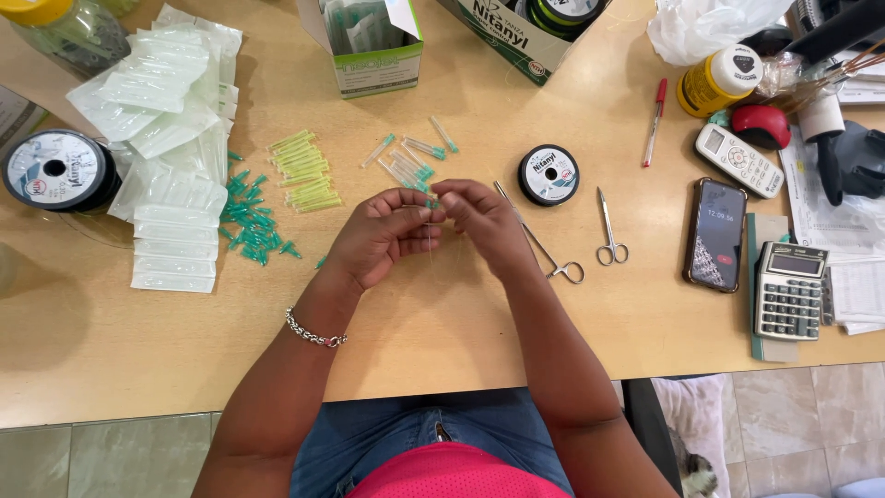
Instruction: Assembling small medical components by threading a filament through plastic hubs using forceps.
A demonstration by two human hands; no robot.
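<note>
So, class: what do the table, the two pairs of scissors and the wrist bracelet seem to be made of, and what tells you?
Table: looks like light wood or wood laminate, matte, with faint grain.
Scissors and the longer pair: probably steel, thin, silvery and shiny.
Bracelet by the left hand: seemingly metal, with silvery links catching light.

green-capped needles (415,159), red pen (655,120), black spool (548,174)

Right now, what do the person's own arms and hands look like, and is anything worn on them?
Both arms are bare, with no sleeves or gloves. The left hand has a silver chain bracelet at the wrist. The right hand and its wrist show nothing worn.
</note>
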